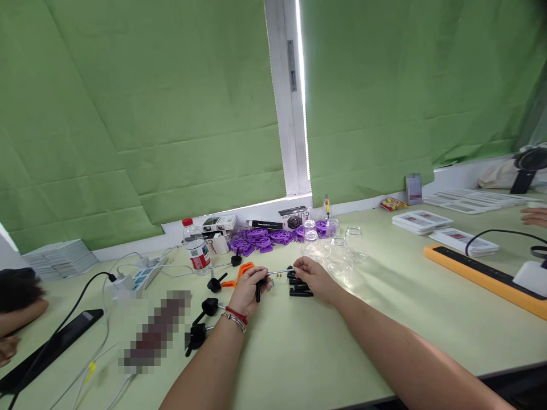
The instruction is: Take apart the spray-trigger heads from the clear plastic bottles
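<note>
My left hand (247,291) is closed around a black part (258,291) at the near end of a thin metal rod (280,272). The fingers of my right hand (315,277) pinch the rod's other end, so it lies level between both hands. Just below my right fingers are several short black pieces (301,291) in a stack. Tiny brass-coloured bits (278,275) lie behind the rod. To the left of my left hand are several black cup-shaped parts (209,307), some with metal rods. An orange plastic piece (244,269) sits partly behind my left hand.
Purple plastic parts (256,240) and small boxes (220,223) line the back, beside a red-capped bottle (197,250). Clear plastic cups (339,263) stand right of centre. Cables and a power strip (147,274) lie left; an orange-black bar (482,279) lies right. Other people's hands (536,216) show at both edges.
</note>
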Tool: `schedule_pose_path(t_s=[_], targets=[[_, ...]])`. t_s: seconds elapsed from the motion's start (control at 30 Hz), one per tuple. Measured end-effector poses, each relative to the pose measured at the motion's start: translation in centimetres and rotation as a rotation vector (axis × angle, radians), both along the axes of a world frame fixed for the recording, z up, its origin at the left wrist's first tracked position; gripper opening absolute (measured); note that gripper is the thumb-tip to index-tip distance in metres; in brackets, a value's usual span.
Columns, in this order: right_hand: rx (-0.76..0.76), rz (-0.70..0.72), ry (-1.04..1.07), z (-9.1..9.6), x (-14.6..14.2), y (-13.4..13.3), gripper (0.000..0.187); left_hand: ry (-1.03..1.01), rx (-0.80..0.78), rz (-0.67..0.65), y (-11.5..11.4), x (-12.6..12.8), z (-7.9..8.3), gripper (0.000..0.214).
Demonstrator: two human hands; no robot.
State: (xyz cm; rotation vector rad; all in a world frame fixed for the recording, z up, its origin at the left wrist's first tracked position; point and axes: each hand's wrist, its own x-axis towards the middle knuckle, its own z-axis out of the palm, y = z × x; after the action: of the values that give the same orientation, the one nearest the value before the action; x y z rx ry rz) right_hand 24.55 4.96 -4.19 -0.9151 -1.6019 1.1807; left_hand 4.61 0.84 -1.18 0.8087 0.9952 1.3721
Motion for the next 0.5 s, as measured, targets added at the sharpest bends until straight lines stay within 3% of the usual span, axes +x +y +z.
schedule_pose_path(t_s=[0.5], targets=[[0.005, -0.04, -0.113, -0.36, 0.05, 0.34, 0.02, 0.005, 0.004, -0.009, 0.08, -0.03, -0.21, 0.016]])
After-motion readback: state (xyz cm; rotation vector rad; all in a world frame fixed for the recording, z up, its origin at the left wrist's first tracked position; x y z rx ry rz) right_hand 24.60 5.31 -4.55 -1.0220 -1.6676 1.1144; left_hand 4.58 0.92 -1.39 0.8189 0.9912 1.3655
